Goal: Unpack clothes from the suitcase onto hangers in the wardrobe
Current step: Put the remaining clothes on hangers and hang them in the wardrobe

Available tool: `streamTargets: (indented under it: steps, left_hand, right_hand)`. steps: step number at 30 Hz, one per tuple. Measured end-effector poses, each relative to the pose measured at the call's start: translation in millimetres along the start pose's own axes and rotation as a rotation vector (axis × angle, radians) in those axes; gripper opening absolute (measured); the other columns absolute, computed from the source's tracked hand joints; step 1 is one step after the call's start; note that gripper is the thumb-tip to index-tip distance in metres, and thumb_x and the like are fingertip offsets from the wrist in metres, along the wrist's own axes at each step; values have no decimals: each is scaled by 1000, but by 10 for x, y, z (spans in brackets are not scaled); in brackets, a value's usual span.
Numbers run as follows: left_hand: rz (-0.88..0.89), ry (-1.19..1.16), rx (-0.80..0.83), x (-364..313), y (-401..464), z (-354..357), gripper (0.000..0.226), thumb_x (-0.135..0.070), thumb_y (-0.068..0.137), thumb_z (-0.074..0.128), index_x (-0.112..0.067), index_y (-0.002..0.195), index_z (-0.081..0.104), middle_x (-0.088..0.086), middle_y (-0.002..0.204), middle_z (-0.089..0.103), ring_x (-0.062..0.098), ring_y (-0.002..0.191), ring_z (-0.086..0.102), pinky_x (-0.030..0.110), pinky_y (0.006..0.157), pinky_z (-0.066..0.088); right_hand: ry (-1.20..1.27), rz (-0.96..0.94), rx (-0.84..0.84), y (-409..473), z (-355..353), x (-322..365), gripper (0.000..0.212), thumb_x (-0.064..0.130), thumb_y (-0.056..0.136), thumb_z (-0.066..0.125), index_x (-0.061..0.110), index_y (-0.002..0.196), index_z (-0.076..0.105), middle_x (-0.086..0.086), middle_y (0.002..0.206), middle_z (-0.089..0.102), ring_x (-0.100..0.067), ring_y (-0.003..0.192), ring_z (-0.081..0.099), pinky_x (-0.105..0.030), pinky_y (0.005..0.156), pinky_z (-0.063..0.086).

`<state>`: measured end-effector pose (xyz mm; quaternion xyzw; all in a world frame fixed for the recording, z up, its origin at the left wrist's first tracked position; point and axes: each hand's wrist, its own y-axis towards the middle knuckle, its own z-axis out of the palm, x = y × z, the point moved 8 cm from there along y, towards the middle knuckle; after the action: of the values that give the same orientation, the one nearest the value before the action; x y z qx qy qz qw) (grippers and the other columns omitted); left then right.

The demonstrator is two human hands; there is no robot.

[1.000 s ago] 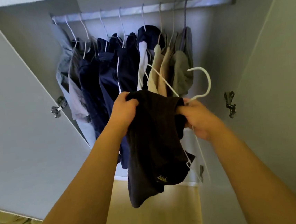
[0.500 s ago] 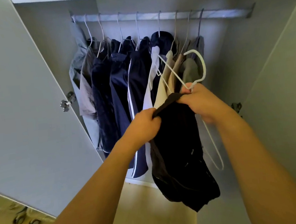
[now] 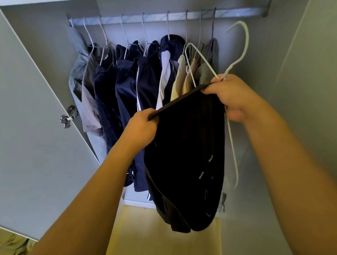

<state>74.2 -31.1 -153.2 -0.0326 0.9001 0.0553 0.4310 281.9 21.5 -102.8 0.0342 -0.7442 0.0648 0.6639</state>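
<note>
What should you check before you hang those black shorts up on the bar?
1. Left hand grips the black shorts at the waistband: ok.
2. Right hand holds both the waistband and the white hanger: ok.
3. Shorts properly on the hanger: cannot tell; the lower part of the hanger is mostly hidden behind the fabric.
4. Hanger hook is free and pointing up: ok.
5. Bare stretch of rail to the right of the hung clothes: ok.
6. Hook over the rail: not ok; it is below the rail.
</note>
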Motion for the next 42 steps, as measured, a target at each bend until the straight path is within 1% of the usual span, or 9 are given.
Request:
streamTargets:
  steps: [3,11,15,20,27,30,33,37,42]
  left_hand:
    - [-62,-248,143,20,-84,3,20,-20,101,50,-13,110,65,19,108,66,33,95,65,27,78,49]
    - [-29,-409,259,72,-184,-41,24,-20,100,52,-22,123,57,9,118,65,26,112,62,43,103,45]
    - [-25,-260,459,224,-365,392,81,-56,79,70,-56,142,20,-14,149,29,17,134,37,40,111,34]
    - [2,-115,221,241,-511,797,119,-68,57,78,-56,144,-2,-15,149,18,20,137,28,48,111,35]
    - [-39,-136,161,1,-423,991,102,-71,67,65,-45,147,7,-6,145,35,20,128,45,43,101,46]
    - [-70,-187,308,107,-314,898,53,-39,92,60,-27,138,39,-7,121,55,14,103,59,24,84,49]
    - [-72,-105,262,253,-199,673,17,-32,99,51,-21,109,60,16,109,64,33,98,63,44,87,51]
    - [-95,-229,225,167,-146,557,22,-30,102,46,-15,109,61,23,101,61,26,87,57,39,81,45]
    - [-183,-501,87,68,-58,210,25,-30,102,46,-15,113,63,11,105,69,24,95,68,30,77,54]
  right_hand:
    - [101,61,-41,2,-1,-19,22,0,87,62,13,69,60,-12,80,67,-27,85,68,-36,79,57]
    - [289,113,-39,13,51,59,11,-1,91,56,9,87,58,-11,86,68,-22,79,70,-31,62,58]
    - [378,148,-60,1,79,61,13,-2,92,54,4,101,59,-12,88,67,-21,78,69,-30,55,58]
    - [416,167,-40,-70,245,67,21,-5,92,49,0,111,56,-13,82,65,-18,62,69,-31,52,58]
    - [364,175,-57,-137,182,46,31,-4,92,50,-2,123,54,-16,97,66,-25,84,68,-33,59,60]
    - [320,175,-75,-175,13,76,18,-5,92,49,0,106,58,-14,91,66,-23,81,67,-31,55,59]
    - [281,159,-111,-209,-165,112,16,-5,91,50,1,103,57,-13,87,67,-23,79,68,-30,53,59]
    - [106,133,-126,-215,-275,189,9,1,91,52,5,96,57,-11,76,64,-14,53,66,-22,40,50]
    - [-150,130,-188,-163,-472,178,15,7,87,52,12,73,49,-5,59,43,-8,32,28,-13,32,21]
